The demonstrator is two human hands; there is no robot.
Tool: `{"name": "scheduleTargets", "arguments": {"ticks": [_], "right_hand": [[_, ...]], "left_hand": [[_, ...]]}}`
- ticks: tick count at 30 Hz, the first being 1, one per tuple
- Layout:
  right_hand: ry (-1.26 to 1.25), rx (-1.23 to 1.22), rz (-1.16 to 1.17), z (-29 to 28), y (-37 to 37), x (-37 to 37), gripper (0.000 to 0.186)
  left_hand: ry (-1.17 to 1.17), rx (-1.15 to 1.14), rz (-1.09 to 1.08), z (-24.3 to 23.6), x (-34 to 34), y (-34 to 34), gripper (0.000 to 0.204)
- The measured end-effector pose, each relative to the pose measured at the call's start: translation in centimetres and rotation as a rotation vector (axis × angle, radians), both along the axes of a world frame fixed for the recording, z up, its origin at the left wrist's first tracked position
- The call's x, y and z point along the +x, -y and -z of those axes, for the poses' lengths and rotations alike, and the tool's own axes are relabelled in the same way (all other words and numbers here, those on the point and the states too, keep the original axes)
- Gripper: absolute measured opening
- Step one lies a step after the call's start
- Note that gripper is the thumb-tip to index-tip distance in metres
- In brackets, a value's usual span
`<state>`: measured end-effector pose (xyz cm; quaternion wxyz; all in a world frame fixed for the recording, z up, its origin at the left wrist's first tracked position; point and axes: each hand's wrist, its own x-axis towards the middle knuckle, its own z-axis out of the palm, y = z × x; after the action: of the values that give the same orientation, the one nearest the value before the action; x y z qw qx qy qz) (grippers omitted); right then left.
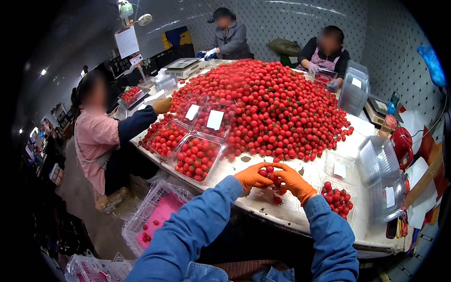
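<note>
Cupping small red tomatoes (pixel 270 175), the orange-gloved hands (pixel 250 177) (pixel 296 182) partly hide them.

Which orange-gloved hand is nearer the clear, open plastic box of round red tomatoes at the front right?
The right. The orange-gloved right hand is just left of the clear plastic box; the orange-gloved left hand is farther left, beyond the right one.

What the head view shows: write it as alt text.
An orange-gloved left hand and right hand hold small red tomatoes at a white table, before a large tomato heap. Clear boxes of tomatoes stand left and right; three co-workers are around the table.
</note>
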<state>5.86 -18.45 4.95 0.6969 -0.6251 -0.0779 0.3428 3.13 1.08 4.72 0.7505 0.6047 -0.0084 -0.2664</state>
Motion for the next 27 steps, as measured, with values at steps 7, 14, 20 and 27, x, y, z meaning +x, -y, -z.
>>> {"name": "scheduleTargets", "arguments": {"ticks": [7, 14, 20, 27], "right_hand": [[0.059, -0.064, 0.054, 0.0, -0.7, -0.3, 0.051], [0.117, -0.056, 0.092, 0.1, -0.4, -0.5, 0.053], [0.097, 0.003, 0.138, 0.2, -0.2, -0.3, 0.059], [0.091, 0.124, 0.142, -0.9, -0.1, -0.4, 0.041]], "left_hand": [[0.012, 0.041, -0.028, 1.1, 0.6, -0.1, 0.067], [-0.023, 0.061, -0.081, 0.9, 0.7, 0.4, 0.054], [-0.029, -0.001, -0.070, 1.2, 0.8, 0.3, 0.047], [0.348, -0.026, -0.046, 1.7, 0.6, 0.1, 0.034]]}}
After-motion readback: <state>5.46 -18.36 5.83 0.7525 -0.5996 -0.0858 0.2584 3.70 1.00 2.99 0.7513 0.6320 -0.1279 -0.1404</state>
